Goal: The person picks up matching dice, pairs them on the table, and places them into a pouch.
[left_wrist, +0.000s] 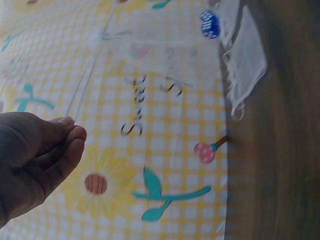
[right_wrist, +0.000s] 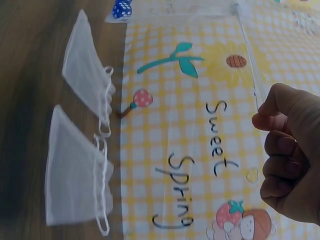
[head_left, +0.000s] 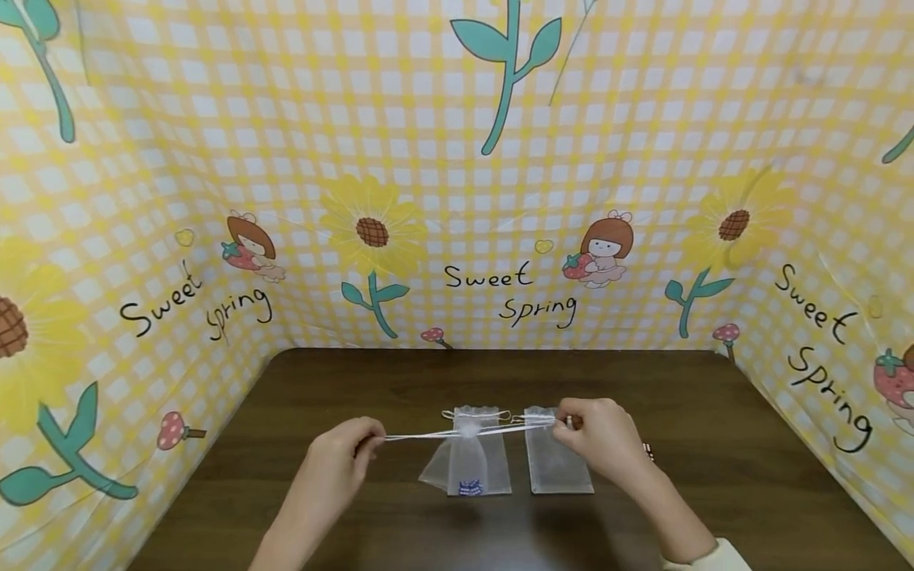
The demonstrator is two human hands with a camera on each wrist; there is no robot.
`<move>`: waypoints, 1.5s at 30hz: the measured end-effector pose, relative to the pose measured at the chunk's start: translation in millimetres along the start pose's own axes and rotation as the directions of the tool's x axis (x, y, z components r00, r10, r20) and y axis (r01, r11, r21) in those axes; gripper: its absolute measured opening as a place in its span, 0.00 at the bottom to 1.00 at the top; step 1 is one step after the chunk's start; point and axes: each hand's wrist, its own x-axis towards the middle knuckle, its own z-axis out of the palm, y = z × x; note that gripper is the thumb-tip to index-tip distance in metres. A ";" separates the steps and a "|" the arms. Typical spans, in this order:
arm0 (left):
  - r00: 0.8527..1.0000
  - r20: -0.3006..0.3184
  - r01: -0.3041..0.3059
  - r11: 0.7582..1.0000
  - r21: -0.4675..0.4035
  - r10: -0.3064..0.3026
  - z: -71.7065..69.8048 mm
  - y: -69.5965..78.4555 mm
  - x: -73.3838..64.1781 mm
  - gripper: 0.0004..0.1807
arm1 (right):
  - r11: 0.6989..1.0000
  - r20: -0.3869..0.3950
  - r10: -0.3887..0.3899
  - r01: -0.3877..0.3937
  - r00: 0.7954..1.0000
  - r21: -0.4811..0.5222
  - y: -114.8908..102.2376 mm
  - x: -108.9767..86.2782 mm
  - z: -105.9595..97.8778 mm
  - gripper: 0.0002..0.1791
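Observation:
A sheer white drawstring pouch (head_left: 466, 461) hangs above the table between the hands, its neck gathered where the cords meet. Blue dice with white dots (head_left: 470, 488) lie at its bottom; the left wrist view shows the dice (left_wrist: 210, 25) through the mesh. On the left, my left hand (head_left: 343, 456) pinches one pair of cord ends between thumb and fingers. My right hand (head_left: 605, 440) pinches the opposite cord (right_wrist: 250, 65), with its other fingers curled in. Both cords stretch taut and nearly level. The right wrist view shows the pouch only partly.
Two flat white drawstring pouches lie on the dark wooden table (head_left: 343, 381): one (head_left: 498, 468) behind the hanging pouch, another (head_left: 560, 464) to its right. A small patterned object (head_left: 647, 451) is mostly hidden behind the right wrist. A yellow checked cloth (head_left: 428, 159) surrounds the table.

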 end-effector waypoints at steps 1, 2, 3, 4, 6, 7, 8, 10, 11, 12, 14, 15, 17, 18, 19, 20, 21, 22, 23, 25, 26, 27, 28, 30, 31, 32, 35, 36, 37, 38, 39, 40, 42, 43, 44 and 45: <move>1.000 -0.001 0.012 1.000 0.008 -0.012 -3.4 -2.8 0.5 0.12 | 1.000 0.001 -0.011 0.011 1.000 0.000 -3.1 3.1 2.8 0.09; 1.000 -0.003 0.026 0.999 0.020 -0.026 -7.0 -5.5 1.1 0.11 | 1.000 0.004 -0.021 0.021 1.000 0.001 -6.0 6.0 5.9 0.09; 0.999 -0.002 0.040 0.999 0.030 -0.040 -10.7 -8.0 1.7 0.11 | 1.000 0.009 -0.029 0.029 1.000 0.002 -9.0 8.8 9.0 0.08; 0.998 0.004 0.056 0.998 0.036 -0.056 -14.5 -10.5 2.1 0.10 | 0.999 0.016 -0.037 0.037 0.999 0.009 -12.0 11.5 12.2 0.08; 0.995 0.022 0.095 0.994 0.047 -0.096 -21.9 -15.4 2.7 0.09 | 0.998 0.033 -0.055 0.054 0.998 0.023 -17.7 16.8 18.9 0.08; 0.992 0.037 0.118 0.992 0.052 -0.120 -26.1 -17.7 2.8 0.08 | 0.998 0.041 -0.062 0.061 0.997 0.030 -20.8 19.4 22.6 0.08; 0.988 0.054 0.142 0.988 0.054 -0.145 -30.3 -20.2 2.8 0.07 | 0.997 0.049 -0.070 0.068 0.996 0.034 -23.5 21.9 26.7 0.08; 0.979 0.088 0.179 0.982 0.058 -0.183 -38.0 -26.1 2.3 0.06 | 0.996 0.071 -0.082 0.079 0.994 0.049 -29.6 26.6 34.7 0.07; 0.974 0.103 0.196 0.979 0.063 -0.201 -41.7 -28.9 2.3 0.05 | 0.995 0.087 -0.086 0.081 0.992 0.058 -32.4 29.1 38.8 0.07; 0.970 0.114 0.206 0.976 0.070 -0.213 -45.1 -32.1 2.0 0.04 | 0.994 0.108 -0.089 0.082 0.990 0.067 -35.4 31.5 43.0 0.06; 0.963 0.135 0.221 0.971 0.093 -0.232 -51.1 -39.5 0.5 0.03 | 0.993 0.155 -0.093 0.080 0.984 0.084 -40.8 36.5 52.1 0.04; 0.958 0.147 0.233 0.967 0.105 -0.246 -53.8 -42.9 -0.4 0.03 | 0.992 0.178 -0.095 0.079 0.980 0.095 -43.2 39.1 57.1 0.04; 0.943 0.180 0.263 0.958 0.119 -0.281 -57.8 -49.6 -2.3 0.01 | 0.992 0.210 -0.098 0.078 0.973 0.101 -47.4 44.2 67.8 0.05; 0.934 0.198 0.277 0.953 0.126 -0.297 -58.8 -52.8 -3.1 0.01 | 0.992 0.222 -0.098 0.078 0.970 0.098 -48.9 46.3 73.8 0.05; 0.925 0.216 0.290 0.948 0.131 -0.313 -59.0 -55.9 -3.4 0.01 | 0.993 0.228 -0.095 0.076 0.969 0.092 -50.1 48.4 79.7 0.05; 0.915 0.232 0.306 0.942 0.134 -0.331 -58.5 -58.6 -3.5 0.02 | 0.994 0.230 -0.091 0.074 0.969 0.082 -50.9 50.0 85.7 0.06; 0.903 0.249 0.326 0.936 0.131 -0.350 -57.5 -61.1 -3.0 0.02 | 0.995 0.228 -0.085 0.072 0.970 0.067 -51.4 51.4 91.7 0.07; 0.895 0.262 0.339 0.932 0.129 -0.361 -55.6 -64.2 -2.7 0.02 | 0.996 0.230 -0.075 0.064 0.970 0.056 -51.5 52.3 97.2 0.07; 0.889 0.267 0.350 0.928 0.129 -0.372 -53.2 -67.3 -1.9 0.03 | 0.997 0.229 -0.066 0.058 0.971 0.045 -51.1 53.1 102.4 0.08; 0.883 0.267 0.365 0.922 0.128 -0.387 -47.1 -74.2 -0.6 0.03 | 0.999 0.227 -0.046 0.040 0.973 0.028 -50.1 54.6 111.3 0.09; 0.879 0.265 0.374 0.918 0.129 -0.395 -43.8 -77.6 0.2 0.03 | 0.999 0.227 -0.036 0.032 0.973 0.020 -49.4 55.4 115.6 0.09; 0.881 0.259 0.376 0.918 0.129 -0.397 -40.3 -81.9 1.1 0.03 | 0.999 0.228 -0.029 0.025 0.973 0.020 -48.8 56.3 119.1 0.09; 0.881 0.252 0.380 0.916 0.130 -0.401 -36.9 -85.6 1.9 0.03 | 1.000 0.232 -0.017 0.013 0.973 0.019 -48.3 57.5 122.2 0.09; 0.881 0.237 0.387 0.912 0.136 -0.409 -29.7 -93.7 4.1 0.02 | 1.000 0.240 0.010 -0.015 0.971 0.018 -48.2 60.6 127.2 0.07; 0.880 0.230 0.393 0.909 0.142 -0.416 -25.9 -98.3 4.9 0.02 | 0.999 0.248 0.029 -0.035 0.968 0.017 -48.8 62.0 129.3 0.07; 0.877 0.224 0.401 0.905 0.145 -0.425 -22.1 -102.7 5.3 0.02 | 0.999 0.251 0.046 -0.052 0.967 0.015 -49.4 63.6 131.3 0.06; 0.872 0.199 0.425 0.893 0.148 -0.447 -10.1 -116.4 5.6 0.03 | 0.994 0.249 0.103 -0.108 0.963 0.007 -52.1 68.1 136.3 0.05; 0.872 0.188 0.430 0.890 0.148 -0.453 -5.9 -120.8 5.2 0.03 | 0.992 0.246 0.121 -0.125 0.962 0.001 -52.9 69.4 138.2 0.04; 0.871 0.177 0.436 0.888 0.146 -0.457 -1.7 -124.7 4.7 0.03 | 0.991 0.241 0.134 -0.137 0.961 -0.002 -53.5 70.4 140.1 0.04; 0.874 0.167 0.436 0.888 0.145 -0.457 2.3 -128.3 4.2 0.03 | 0.989 0.239 0.144 -0.147 0.960 -0.004 -54.1 71.2 141.9 0.04; 0.875 0.156 0.439 0.887 0.142 -0.458 6.2 -131.8 3.8 0.03 | 0.988 0.236 0.153 -0.156 0.960 -0.007 -54.6 71.6 143.7 0.04; 0.876 0.145 0.442 0.886 0.140 -0.460 9.9 -134.7 3.2 0.03 | 0.987 0.232 0.157 -0.159 0.960 -0.012 -54.8 71.7 145.8 0.04; 0.879 0.127 0.442 0.885 0.146 -0.460 16.5 -140.1 2.1 0.03 | 0.987 0.227 0.159 -0.161 0.961 -0.012 -54.8 71.3 150.0 0.04; 0.881 0.119 0.440 0.885 0.151 -0.458 19.4 -142.2 1.6 0.03 | 0.987 0.225 0.160 -0.160 0.961 -0.017 -54.7 70.7 152.1 0.04; 0.880 0.116 0.442 0.883 0.156 -0.461 22.0 -144.2 1.0 0.04 | 0.987 0.224 0.161 -0.160 0.961 -0.024 -54.4 69.9 154.3 0.04; 0.877 0.116 0.447 0.880 0.157 -0.466 24.5 -146.0 0.4 0.04 | 0.987 0.220 0.159 -0.156 0.962 -0.031 -53.9 69.1 156.6 0.04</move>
